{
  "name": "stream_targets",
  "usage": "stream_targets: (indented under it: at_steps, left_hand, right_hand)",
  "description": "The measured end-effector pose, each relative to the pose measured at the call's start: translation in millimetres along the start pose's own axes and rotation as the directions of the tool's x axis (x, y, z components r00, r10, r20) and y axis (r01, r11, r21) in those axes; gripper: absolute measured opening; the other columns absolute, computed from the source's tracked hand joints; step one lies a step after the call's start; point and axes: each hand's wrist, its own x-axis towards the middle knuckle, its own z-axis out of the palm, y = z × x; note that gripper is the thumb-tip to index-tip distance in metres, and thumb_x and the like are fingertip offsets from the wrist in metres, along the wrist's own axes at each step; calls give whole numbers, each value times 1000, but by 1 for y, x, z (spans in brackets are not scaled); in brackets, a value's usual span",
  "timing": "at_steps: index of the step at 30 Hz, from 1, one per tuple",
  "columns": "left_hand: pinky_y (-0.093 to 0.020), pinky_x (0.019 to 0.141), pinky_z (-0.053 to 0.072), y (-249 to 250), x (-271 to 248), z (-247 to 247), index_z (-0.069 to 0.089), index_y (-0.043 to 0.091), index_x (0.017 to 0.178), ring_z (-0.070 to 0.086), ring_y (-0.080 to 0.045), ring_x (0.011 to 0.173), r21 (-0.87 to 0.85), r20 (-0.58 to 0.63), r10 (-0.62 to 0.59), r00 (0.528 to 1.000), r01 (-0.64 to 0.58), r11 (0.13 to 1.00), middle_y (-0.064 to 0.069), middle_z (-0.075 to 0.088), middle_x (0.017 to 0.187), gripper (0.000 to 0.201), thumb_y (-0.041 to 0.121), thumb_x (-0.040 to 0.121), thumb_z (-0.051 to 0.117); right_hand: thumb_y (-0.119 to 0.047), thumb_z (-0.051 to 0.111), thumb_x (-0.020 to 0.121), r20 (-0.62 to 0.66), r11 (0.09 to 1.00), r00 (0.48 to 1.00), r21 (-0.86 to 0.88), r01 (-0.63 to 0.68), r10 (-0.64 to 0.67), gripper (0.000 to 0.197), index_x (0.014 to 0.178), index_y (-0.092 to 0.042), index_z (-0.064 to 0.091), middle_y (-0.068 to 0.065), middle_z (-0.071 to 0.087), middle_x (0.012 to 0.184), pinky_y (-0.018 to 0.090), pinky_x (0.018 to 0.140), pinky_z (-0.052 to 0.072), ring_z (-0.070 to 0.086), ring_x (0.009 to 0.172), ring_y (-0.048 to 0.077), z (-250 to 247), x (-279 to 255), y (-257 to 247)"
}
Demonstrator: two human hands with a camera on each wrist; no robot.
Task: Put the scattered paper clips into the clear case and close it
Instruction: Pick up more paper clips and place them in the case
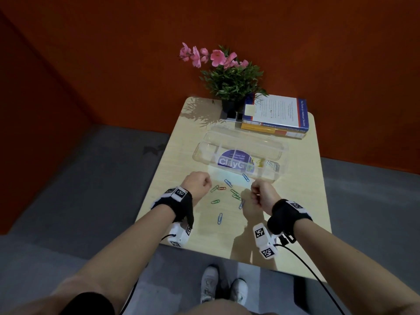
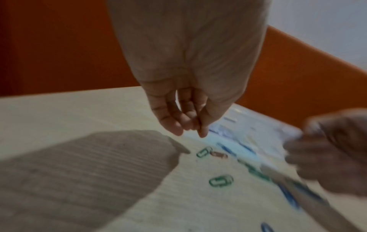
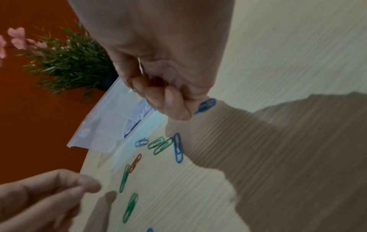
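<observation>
Paper clips (image 1: 228, 194) lie scattered flat on the tabletop (image 1: 302, 201), mid-width, between the clear case (image 1: 238, 155) and the near edge. Colours noted: blue, green, one reddish. Judged light, thin, stiff wire with a smooth coating; likely to skate on the surface and hard to lift from flat. Recommended hold: fingertip pinch across the narrow width, or tip one end up first. Two green clips overlap and may come up together.

Clear case stands open, lid laid back toward the far edge, compartments exposed; a few clips already sit in its right-hand compartments. Judged rigid, light plastic, liable to slide when the lid is pressed shut; steady the base.

Left hand (image 1: 197, 183) hovers above the tabletop just left of the scatter, fingers loosely curled downward, grip narrow and holding nothing visible. Nearest items are a green clip (image 2: 204, 152) and the reddish one, just below and ahead of its fingertips (image 2: 174, 128).

Right hand (image 1: 263, 192) hovers just right of the scatter, fingers curled tight against the thumb. Whether a clip is held inside cannot be told. A blue clip (image 3: 205, 106) lies on the tabletop just beyond its fingertips.
</observation>
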Motion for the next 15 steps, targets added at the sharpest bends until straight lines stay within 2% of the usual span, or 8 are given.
stream_targets:
  at_steps: [4,6,8,11,15]
  left_hand:
    - [-35,96,50,18,7,11,68,11,113,62,-28,112,175,34,128,991,-132,976,-11,68,120,25,14,94,52]
    - [-38,95,51,29,11,15,66,10,116,61,-31,112,259,61,154,986,-164,952,-14,67,120,26,12,94,52]
    - [-39,91,52,37,14,18,65,7,112,61,-34,108,338,104,177,979,-202,919,-17,67,115,23,8,92,52]
    - [-40,86,52,43,18,21,62,6,105,62,-35,103,389,152,161,975,-208,897,-18,66,112,19,3,89,52]
    - [-42,89,54,47,24,22,64,3,104,63,-36,103,393,166,108,980,-166,904,-19,65,112,17,2,89,57]
  right_hand:
    - [-15,39,86,20,998,1000,60,5,-6,31,55,-16,34,2,32,49,23,43,18,27,39,15,3,-3,2]
    - [-13,40,85,36,992,999,125,9,-13,29,56,-12,38,3,34,49,22,40,23,32,36,15,3,-6,3]
    - [-12,40,84,48,989,999,148,19,-26,26,58,-9,42,7,38,51,23,40,27,39,36,17,1,-9,4]
    - [-12,42,83,75,984,997,179,14,-28,23,61,-6,48,9,49,50,26,44,34,53,41,20,-2,-11,8]
    - [-10,43,84,99,977,995,214,-1,-21,22,68,-3,55,12,58,61,24,46,51,65,53,20,-4,-15,7]
